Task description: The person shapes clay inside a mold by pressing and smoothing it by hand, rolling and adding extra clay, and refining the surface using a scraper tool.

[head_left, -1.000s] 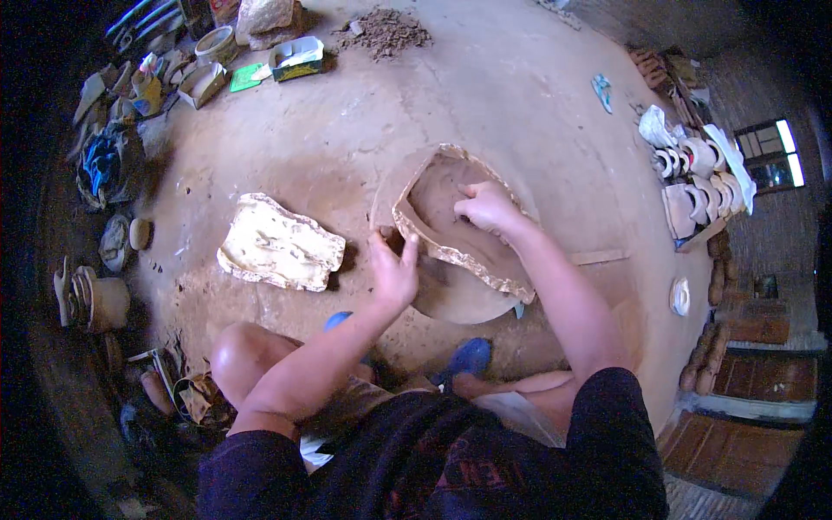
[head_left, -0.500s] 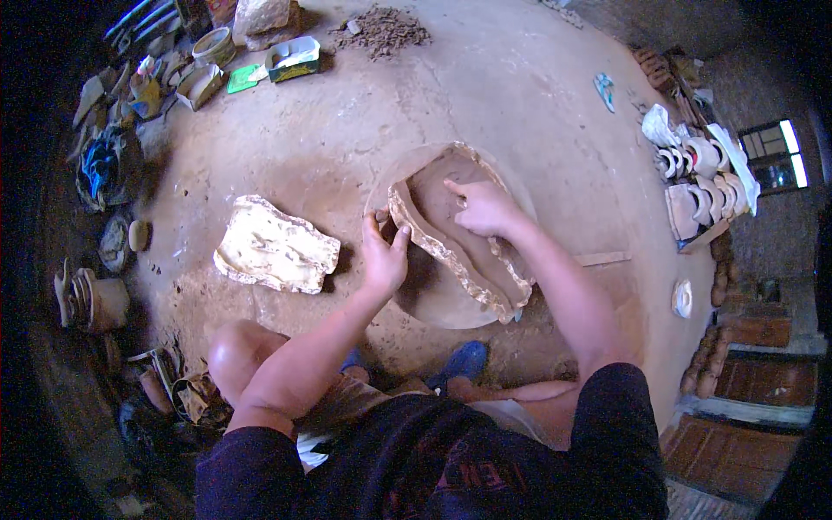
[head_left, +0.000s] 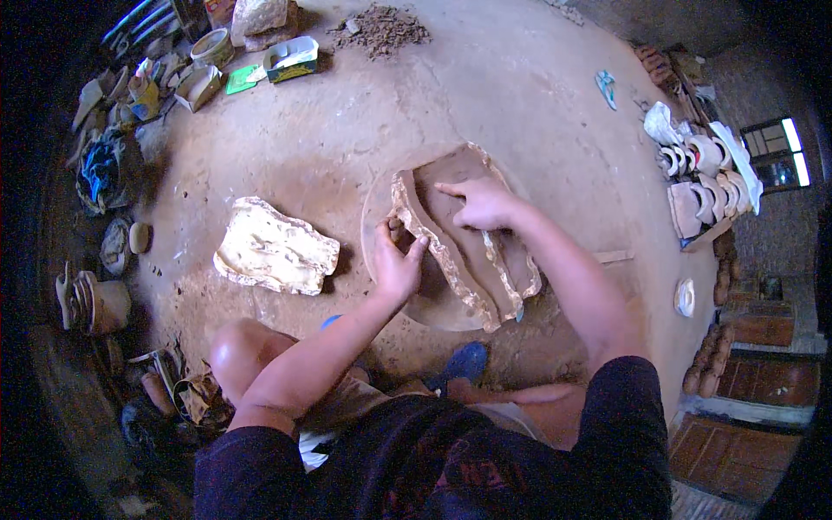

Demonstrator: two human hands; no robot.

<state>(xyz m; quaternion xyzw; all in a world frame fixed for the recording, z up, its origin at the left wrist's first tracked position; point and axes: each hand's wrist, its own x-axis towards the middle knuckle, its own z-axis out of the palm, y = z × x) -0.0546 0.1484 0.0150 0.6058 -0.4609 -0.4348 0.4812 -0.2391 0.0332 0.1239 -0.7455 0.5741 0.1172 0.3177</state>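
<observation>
A hollow, irregular mould [head_left: 442, 269] with a rough cream rim and a lining of brown clay [head_left: 451, 234] lies tilted on a round board [head_left: 375, 195] in front of me. My left hand [head_left: 400, 264] is closed on its left rim, the thumb on the edge and the fingers bent around the outer side. Inside the hollow, my right hand [head_left: 485, 206] reaches in with its index finger stretched out against the clay, the other fingers curled. No tool shows in it. A second cream mould piece [head_left: 276, 247] lies hollow side up to the left.
Crumbled clay [head_left: 381, 32] is heaped at the far side. Boxes [head_left: 292, 61], a bowl [head_left: 212, 48] and a green lid [head_left: 243, 80] stand far left. Curved mould pieces [head_left: 706, 186] are stacked at right, near a ring-shaped piece [head_left: 685, 297]. A flat stick [head_left: 614, 256] lies right of the board.
The mould has turned slightly, its near end shifting left and more of its right inner wall showing. My left hand has moved right with the rim; my right index finger has shifted slightly left.
</observation>
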